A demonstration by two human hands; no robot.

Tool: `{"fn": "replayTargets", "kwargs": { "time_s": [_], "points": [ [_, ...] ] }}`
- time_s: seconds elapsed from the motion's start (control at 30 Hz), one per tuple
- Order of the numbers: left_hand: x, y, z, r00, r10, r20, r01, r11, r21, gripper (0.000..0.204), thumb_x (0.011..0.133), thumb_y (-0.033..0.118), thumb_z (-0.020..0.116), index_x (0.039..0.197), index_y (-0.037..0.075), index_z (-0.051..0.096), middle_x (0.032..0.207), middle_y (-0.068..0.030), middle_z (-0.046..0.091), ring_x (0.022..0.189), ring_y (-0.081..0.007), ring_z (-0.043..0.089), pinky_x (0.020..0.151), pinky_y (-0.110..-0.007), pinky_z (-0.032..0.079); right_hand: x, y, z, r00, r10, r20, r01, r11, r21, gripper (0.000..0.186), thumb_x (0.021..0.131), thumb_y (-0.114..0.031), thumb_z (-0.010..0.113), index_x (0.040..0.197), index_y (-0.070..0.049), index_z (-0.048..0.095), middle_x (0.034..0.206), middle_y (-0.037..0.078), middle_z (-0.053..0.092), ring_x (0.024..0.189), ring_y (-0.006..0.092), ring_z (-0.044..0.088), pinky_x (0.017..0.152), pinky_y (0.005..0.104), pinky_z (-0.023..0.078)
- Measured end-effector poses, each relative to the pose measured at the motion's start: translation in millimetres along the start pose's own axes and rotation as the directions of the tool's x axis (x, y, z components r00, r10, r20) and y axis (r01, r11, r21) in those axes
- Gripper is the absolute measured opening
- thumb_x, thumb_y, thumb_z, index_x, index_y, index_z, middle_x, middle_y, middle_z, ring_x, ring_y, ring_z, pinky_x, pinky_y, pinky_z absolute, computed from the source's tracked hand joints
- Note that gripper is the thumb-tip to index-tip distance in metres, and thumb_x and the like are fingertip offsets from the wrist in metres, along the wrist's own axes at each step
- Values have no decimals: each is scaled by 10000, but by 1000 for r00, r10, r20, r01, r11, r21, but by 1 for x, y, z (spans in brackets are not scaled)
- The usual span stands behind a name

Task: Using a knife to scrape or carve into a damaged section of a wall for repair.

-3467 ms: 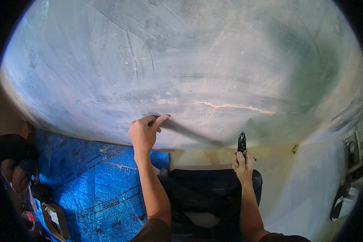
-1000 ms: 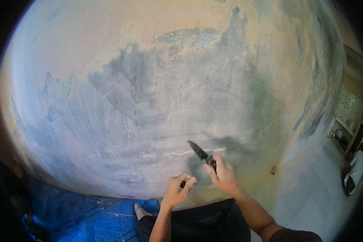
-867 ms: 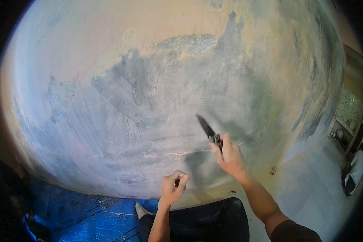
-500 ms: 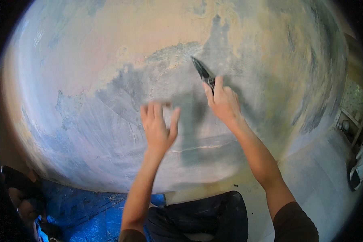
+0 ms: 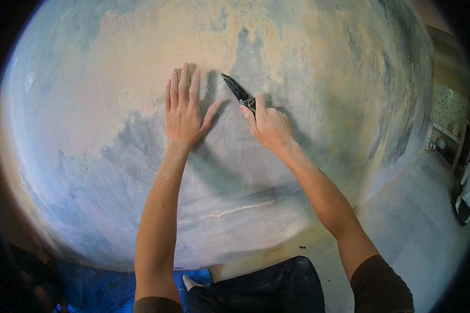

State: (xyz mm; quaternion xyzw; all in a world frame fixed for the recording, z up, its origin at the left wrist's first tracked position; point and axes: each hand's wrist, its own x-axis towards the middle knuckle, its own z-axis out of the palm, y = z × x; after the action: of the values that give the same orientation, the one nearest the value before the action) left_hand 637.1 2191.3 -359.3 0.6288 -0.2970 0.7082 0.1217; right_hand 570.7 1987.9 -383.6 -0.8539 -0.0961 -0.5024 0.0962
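A large wall [image 5: 115,78] fills the view, mottled in cream, pale blue and grey, with rough patches where the coating looks uneven. My left hand [image 5: 185,112] is held against or just over the wall, fingers stretched upward and thumb apart, holding nothing. In my right hand [image 5: 271,125] is a knife [image 5: 238,91] with a dark pointed blade, its handle mostly hidden by my fingers. The blade points up and left, its tip at the wall surface near a cream and grey border, a little right of my left fingers.
Blue sheeting [image 5: 94,284] covers the floor at lower left. My dark-trousered leg [image 5: 266,289] is at the bottom. A pale floor [image 5: 402,224] runs to the right, with a wooden shelf frame [image 5: 446,134] beyond. A small dark bit [image 5: 302,247] lies by the wall's base.
My left hand has moved up toward the wall and its fingers have straightened. My right hand and the knife have shifted left in the view. The view itself has also moved.
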Motion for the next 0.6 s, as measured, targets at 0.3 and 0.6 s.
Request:
{"fn": "replayTargets", "kwargs": {
  "time_s": [0.3,0.6],
  "points": [
    [-5,6,-4,934,210,289,-246,965,95,579,918,606,498,1468,457,390,1629,-89,165,1460,-493,89,1180,-557,183,14,13,-13,999,-55,-2,54,994,-95,451,1002,-445,467,993,6,484,618,227,631,598,430,655,534,529,512],
    [-4,9,-1,943,107,316,-178,962,207,534,958,620,359,1473,483,360,1645,-59,99,1462,-507,-27,1162,-641,-43,13,-6,-21,999,24,41,-15,978,-207,529,1009,-474,425,1027,40,549,668,194,670,639,367,694,570,462,555]
  ]
}}
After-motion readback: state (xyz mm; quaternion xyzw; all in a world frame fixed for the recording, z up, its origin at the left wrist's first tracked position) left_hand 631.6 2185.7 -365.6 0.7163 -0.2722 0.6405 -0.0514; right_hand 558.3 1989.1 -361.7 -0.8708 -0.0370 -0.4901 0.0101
